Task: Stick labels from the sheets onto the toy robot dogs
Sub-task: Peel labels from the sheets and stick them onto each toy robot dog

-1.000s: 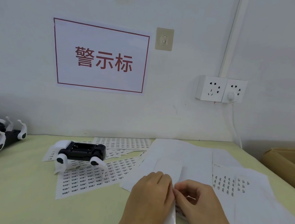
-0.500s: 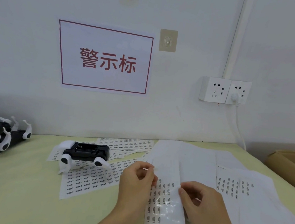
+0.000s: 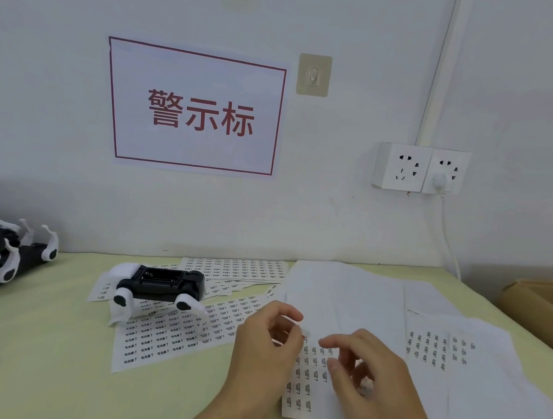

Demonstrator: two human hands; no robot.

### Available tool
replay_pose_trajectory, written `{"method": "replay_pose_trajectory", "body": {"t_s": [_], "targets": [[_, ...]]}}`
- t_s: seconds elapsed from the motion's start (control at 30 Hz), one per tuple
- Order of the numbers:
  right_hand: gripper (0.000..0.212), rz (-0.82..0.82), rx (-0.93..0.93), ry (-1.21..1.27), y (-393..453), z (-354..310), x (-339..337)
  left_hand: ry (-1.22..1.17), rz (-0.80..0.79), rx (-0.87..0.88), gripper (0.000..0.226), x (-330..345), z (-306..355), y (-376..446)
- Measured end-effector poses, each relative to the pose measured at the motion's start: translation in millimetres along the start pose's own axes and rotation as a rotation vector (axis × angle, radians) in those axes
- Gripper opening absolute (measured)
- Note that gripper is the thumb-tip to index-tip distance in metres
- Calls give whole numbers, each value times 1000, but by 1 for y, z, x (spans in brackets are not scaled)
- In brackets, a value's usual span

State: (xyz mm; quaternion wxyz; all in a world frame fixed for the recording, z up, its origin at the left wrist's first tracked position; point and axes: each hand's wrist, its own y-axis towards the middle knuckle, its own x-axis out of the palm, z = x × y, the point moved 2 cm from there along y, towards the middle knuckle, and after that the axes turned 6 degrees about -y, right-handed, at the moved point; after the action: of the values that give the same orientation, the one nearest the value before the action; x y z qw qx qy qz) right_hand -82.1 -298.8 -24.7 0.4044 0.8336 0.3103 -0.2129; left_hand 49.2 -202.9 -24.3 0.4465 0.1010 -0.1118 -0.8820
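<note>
Head view: your left hand (image 3: 266, 349) pinches a small white label (image 3: 304, 331) between curled fingers, above the label sheet (image 3: 308, 385) at 6 o'clock. Your right hand (image 3: 373, 375) hovers over it, fingers loosely bent, holding nothing. The toy robot dog (image 3: 159, 285) lies at 10 o'clock on another sheet (image 3: 164, 337).

Both forearms come in from the bottom edge, angled toward the middle. Left hand (image 3: 264, 349) back up, fingers curled, thumb and forefinger closed in a pinch at their tips on something small and white. Right hand (image 3: 371, 382) just beside it, back up, fingers (image 3: 339, 343) half bent and spread, tips pointing toward the left hand, not plainly gripping anything. Hands close, not touching.
</note>
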Motion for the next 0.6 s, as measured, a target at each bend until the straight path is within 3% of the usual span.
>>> {"method": "replay_pose_trajectory", "body": {"t_s": [0.07, 0.33, 0.5, 0.6], "targets": [[31, -51, -62, -38, -2, -3, 3, 24, 4, 43, 23, 1, 1, -2], [60, -278, -111, -108, -1, -5, 11, 32, -11, 142, 25, 4, 3, -5], [60, -302, -98, -115, -1, -5, 11, 38, -19, 170, 22, 4, 5, -5], [56, -227, -78, -54, -2, -5, 6, 54, -44, 165, 26, 4, 4, -5]]}}
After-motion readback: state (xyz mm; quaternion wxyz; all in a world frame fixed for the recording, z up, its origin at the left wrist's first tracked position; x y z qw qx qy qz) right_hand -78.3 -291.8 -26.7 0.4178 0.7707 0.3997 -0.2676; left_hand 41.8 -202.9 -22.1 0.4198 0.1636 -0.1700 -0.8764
